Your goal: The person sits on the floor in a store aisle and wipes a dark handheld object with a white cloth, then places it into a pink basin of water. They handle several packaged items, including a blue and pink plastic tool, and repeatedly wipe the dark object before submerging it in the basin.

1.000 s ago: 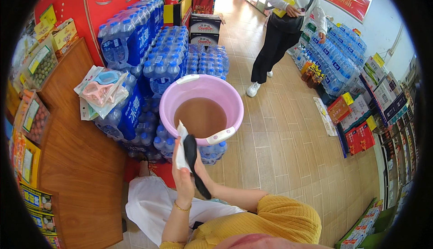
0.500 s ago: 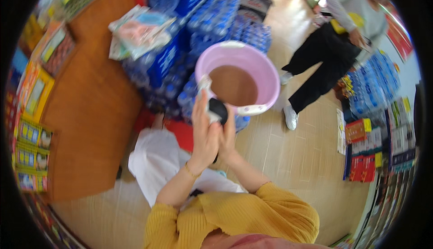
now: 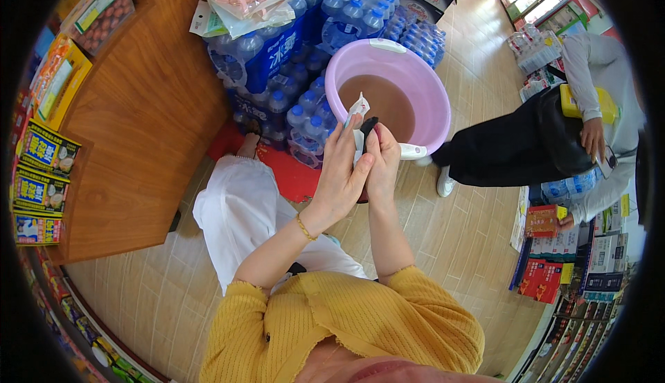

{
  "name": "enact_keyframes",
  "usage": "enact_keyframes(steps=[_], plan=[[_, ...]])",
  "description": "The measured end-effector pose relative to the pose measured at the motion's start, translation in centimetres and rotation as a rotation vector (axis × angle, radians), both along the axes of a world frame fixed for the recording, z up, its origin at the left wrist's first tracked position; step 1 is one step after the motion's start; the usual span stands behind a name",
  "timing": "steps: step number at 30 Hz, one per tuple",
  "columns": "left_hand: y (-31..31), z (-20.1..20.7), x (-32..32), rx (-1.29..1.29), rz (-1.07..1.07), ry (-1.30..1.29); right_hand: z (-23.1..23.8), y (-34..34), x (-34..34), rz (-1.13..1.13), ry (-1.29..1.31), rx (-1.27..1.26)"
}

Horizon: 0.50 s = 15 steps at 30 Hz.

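Fingers [image 3: 385,149] of the right hand [image 3: 382,169] now wrap the black object [image 3: 370,125], more of which showed half a second ago; the left hand [image 3: 341,175], its fingers nearly straight, holds the crumpled white sheet [image 3: 359,110] against it, near the closer rim of the purple tub [image 3: 431,100]. The bystander [image 3: 551,137] has shifted farther right, and the hands hide most of the black object, leaving its kind unclear.

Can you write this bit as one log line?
left hand, right hand: holding white packet, black object between them | beyond: pink tub, brown liquid inside
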<state>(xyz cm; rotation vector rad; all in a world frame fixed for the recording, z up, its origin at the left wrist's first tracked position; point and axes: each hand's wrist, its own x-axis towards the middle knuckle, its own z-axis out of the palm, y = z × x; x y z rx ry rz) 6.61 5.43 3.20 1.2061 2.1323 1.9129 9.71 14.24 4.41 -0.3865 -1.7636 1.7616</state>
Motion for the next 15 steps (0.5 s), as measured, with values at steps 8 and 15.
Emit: enact_keyframes(steps=[8,15], plan=[[-0.3,-0.4,0.2,0.067,-0.005,-0.139,-0.1,-1.1,0.2,0.036,0.002,0.124],[-1.0,-1.0,0.6,-0.006,0.013,0.071,-0.9,-1.0,-0.4,-0.139,0.063,0.020]])
